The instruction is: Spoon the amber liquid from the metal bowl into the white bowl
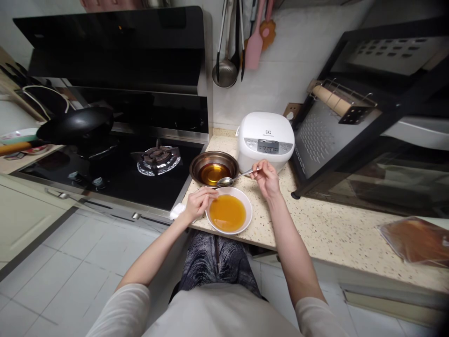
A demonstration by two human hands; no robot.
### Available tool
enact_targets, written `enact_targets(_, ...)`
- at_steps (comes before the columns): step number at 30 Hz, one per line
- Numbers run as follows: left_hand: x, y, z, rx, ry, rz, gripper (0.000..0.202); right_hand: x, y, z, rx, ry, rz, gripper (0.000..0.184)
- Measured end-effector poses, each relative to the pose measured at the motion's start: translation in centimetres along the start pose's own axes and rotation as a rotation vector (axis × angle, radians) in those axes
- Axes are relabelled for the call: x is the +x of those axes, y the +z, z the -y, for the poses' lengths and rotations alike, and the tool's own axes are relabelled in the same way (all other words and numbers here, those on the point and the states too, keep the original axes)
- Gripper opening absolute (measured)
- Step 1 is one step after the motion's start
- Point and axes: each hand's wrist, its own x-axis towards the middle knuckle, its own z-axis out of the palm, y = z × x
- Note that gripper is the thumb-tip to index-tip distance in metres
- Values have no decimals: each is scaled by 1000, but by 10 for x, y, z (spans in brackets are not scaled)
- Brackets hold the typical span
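- Holding a metal spoon (227, 181) by the end of its handle, the right hand (266, 178) has thumb and fingers closed on it, to the right of the two vessels.
- The left hand (199, 204) has its fingers drawn together at the upper left rim of a white bowl (249, 213); whether they pinch the rim or only rest there, I cannot tell. The two hands are apart, on opposite sides of the bowl.
- The white bowl stands at the front edge of the speckled countertop (305, 236), with cloudy orange-yellow liquid (228, 214) in it. Just behind it sits a metal basin (195, 169) holding a clearer amber liquid (214, 173), with a white rice cooker (267, 128) behind and to the right.
- The spoon's head hangs near the basin's front rim, close to where basin and bowl meet. Whether it carries liquid is too small to tell.
- The step in hand looks like spooning liquid between these two vessels; the direction is unclear from this pose.
- The next move seems to call for a level spoon, a slow turn of the right wrist over the chosen vessel, and a steady white bowl, since a tilt could spill over the counter edge.
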Motion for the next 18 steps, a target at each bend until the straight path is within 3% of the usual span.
enact_targets(10, 1, -1, -2, 6, 20, 7, 40, -6, -2, 16, -55, 43, 185, 44)
enact_targets(18, 2, -1, -2, 9, 25, -1, 40, -12, 2, 26, -124, -6, 213, 46)
